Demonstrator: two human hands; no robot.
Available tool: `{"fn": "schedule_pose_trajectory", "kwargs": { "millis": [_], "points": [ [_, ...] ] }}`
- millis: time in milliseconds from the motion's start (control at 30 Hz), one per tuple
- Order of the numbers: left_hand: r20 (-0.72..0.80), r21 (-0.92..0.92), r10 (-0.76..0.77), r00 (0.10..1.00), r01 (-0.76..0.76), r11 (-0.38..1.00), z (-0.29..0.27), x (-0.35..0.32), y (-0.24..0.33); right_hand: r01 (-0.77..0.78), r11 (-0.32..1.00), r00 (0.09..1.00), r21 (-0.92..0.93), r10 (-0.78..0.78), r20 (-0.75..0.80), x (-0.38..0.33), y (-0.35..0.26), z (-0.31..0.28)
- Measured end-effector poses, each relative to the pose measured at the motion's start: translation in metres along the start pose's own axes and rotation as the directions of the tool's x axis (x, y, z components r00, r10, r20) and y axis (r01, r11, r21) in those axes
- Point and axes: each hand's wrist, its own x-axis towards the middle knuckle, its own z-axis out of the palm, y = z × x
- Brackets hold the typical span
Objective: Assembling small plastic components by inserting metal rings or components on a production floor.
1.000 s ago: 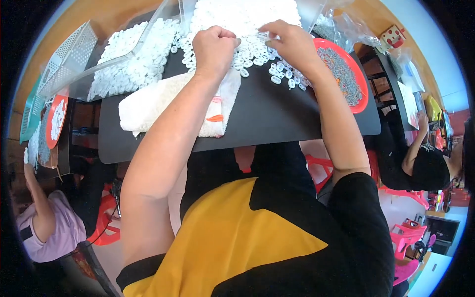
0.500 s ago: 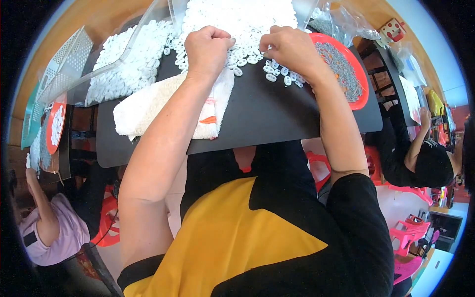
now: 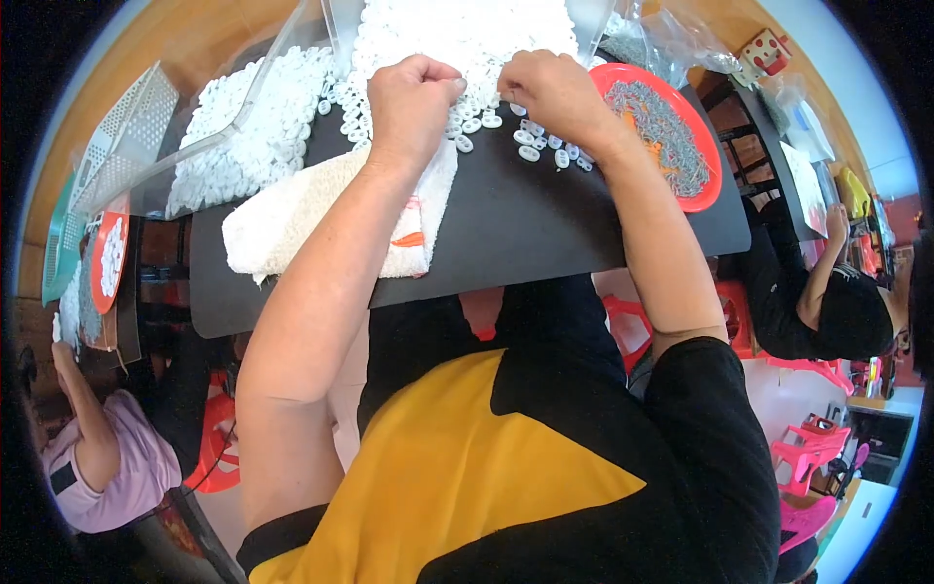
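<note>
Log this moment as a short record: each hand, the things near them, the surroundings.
Left hand: left hand, fingers curled, over the near edge of the small white pieces; grip unclear
Right hand: right hand, fingers bent downward, over the same pieces; anything held is too small to tell
Right of hands: red tray with grey and some orange bits
Under left forearm: folded whitish towel with an orange mark
Surface: black tabletop
Others: person in lilac top, far left; person in black, far right

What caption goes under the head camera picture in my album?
Left hand and right hand by heaped white pieces, near a red tray.
</note>
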Motion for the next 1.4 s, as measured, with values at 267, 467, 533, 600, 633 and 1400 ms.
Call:
{"fn": "schedule_pose_trajectory", "kwargs": {
  "millis": [267, 467, 533, 600, 633, 1400],
  "points": [
    [0.269, -0.341, -0.119, 0.956, 0.209, 0.917, 0.001, -0.01, 0.017, -0.213, 0.672, 0.972, 0.709, 0.222, 0.082, 0.001, -0.011, -0.017],
    [0.269, -0.489, -0.105, 0.957, 0.23, 0.842, 0.003, -0.011, 0.017, -0.243, 0.44, 0.958, 0.864, 0.251, 0.142, 0.002, -0.014, -0.02],
    [0.277, -0.511, -0.115, 0.954, 0.247, 0.823, 0.003, -0.012, 0.019, -0.252, 0.408, 0.956, 0.878, 0.244, 0.161, 0.0, -0.016, -0.019],
    [0.29, -0.533, -0.126, 0.949, 0.269, 0.802, 0.002, -0.011, 0.017, -0.243, 0.396, 0.955, 0.885, 0.256, 0.148, 0.0, -0.019, -0.02],
    [0.294, -0.53, -0.104, 0.95, 0.253, 0.81, 0.001, -0.009, 0.017, -0.213, 0.433, 0.966, 0.876, 0.226, 0.124, 0.001, -0.019, -0.023],
    [0.413, -0.507, -0.158, 0.897, 0.37, 0.779, -0.003, -0.002, 0.006, -0.378, 0.856, 0.923, -0.353, 0.38, -0.066, -0.158, 0.086, -0.079]
  ]
}}
